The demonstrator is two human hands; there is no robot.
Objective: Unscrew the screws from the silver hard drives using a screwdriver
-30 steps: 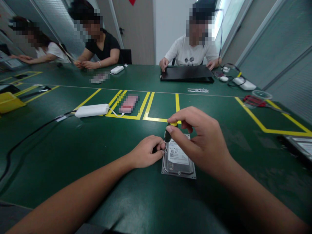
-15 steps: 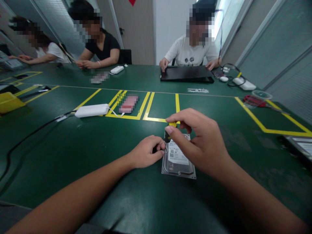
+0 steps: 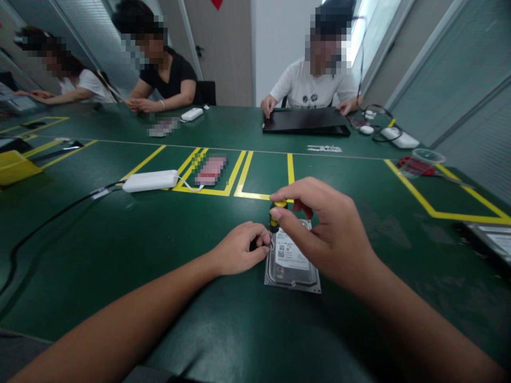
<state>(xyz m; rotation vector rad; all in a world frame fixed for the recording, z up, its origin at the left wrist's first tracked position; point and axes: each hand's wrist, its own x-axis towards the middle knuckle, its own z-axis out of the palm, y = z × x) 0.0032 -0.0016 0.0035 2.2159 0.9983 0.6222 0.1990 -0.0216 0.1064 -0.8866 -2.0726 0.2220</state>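
A silver hard drive [image 3: 297, 274] with a white label lies flat on the green table. Over its left edge stands a short black-and-yellow screwdriver [image 3: 273, 222], tip down at the drive's rim. The thumb and fingers of my right hand [image 3: 329, 229] close round the handle from the right. From the other side my left hand [image 3: 241, 247] meets the drive's left edge, its thumb and curled fingers pinched together by the screwdriver's tip. What those fingertips grip, and the spot under the tip, are hidden.
Nearby on the table lie a white power bank [image 3: 150, 181] cabled to a phone [image 3: 211, 171], another drive-like device [image 3: 489, 239] at right, and a clear round lid [image 3: 428, 156] by red-handled tools [image 3: 417, 166]. Across the table, a person handles a black panel [image 3: 306, 121]; two other people sit left.
The screwdriver's handle has turned a little in my right fingers and tips slightly left, with more of its yellow marks showing. My left hand stays in place.
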